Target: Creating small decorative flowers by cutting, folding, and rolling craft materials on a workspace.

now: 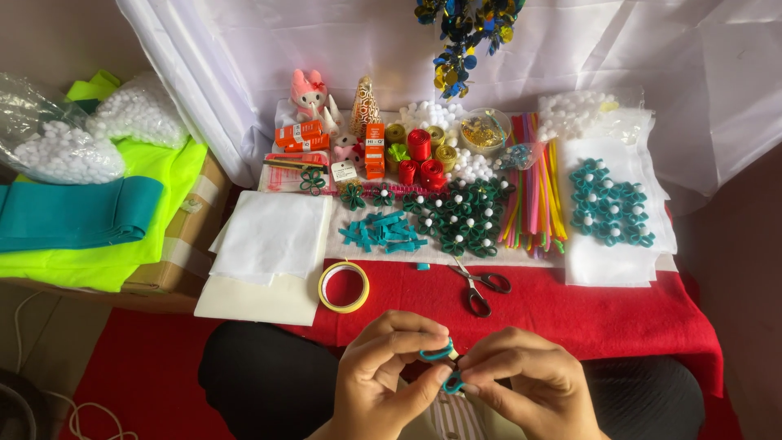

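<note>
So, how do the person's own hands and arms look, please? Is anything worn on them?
Both are bare: the left hand and the right hand show no glove, ring, watch or bracelet. No sleeve reaches either wrist, as far as the view shows. The nails are short and without polish.

Head view only: looks steeply down, close over hands, table beyond.
</note>
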